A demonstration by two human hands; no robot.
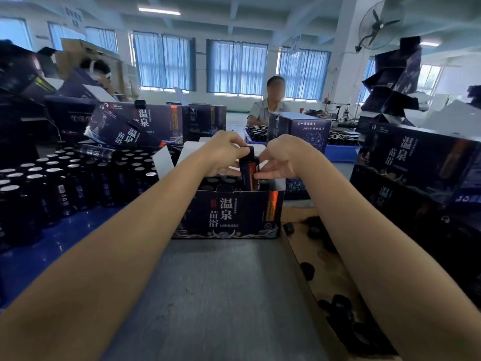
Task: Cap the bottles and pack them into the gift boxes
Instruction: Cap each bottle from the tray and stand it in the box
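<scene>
An open dark-blue gift box with white characters stands in front of me on the grey table. Several capped bottles stand inside it. A dark bottle with an orange label is upright over the box's right part, its lower end inside the box. My left hand grips its black cap from the left and above. My right hand holds the bottle's body from the right with fingertips and thumb.
Several uncapped dark bottles with foil tops fill the blue tray at left. Loose black caps lie on brown cardboard at right. Stacked gift boxes stand right and behind. A person sits across the table.
</scene>
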